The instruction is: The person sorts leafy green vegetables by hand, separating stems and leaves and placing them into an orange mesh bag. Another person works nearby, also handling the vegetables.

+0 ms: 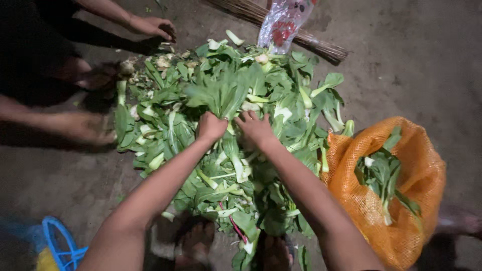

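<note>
A bare, dim concrete floor (pixel 427 60) carries a broad heap of leafy greens (pixel 170 100), pale-stalked and dark-leaved, which serves as the landmark here. Just to the right of the heap sits an orange mesh sack (pixel 416 165), its mouth open toward the camera and a few greens lying inside. Beyond the heap's far edge lie a bundle of broom sticks (pixel 321 45) and a clear printed plastic bag (pixel 281 22); at its far left another person's hand (pixel 153 26) rests on the floor, and a blue plastic handle (pixel 55 241) shows off its near left corner. At the heap's middle, the person's left hand (pixel 212 125) is closed into a fist around a leafy bunch (pixel 221 93), while the right hand (pixel 255 128) lies just beside it with fingers curled into the stalks; whether it grips anything cannot be told. The bunch's long axis runs away from the camera, stalk ends at the fist and leaves fanning toward the far side. Judged from this, a fist hold low on brittle stalks could snap them or tear leaves, and tangled neighbours could drag onto the dirty floor.
</note>
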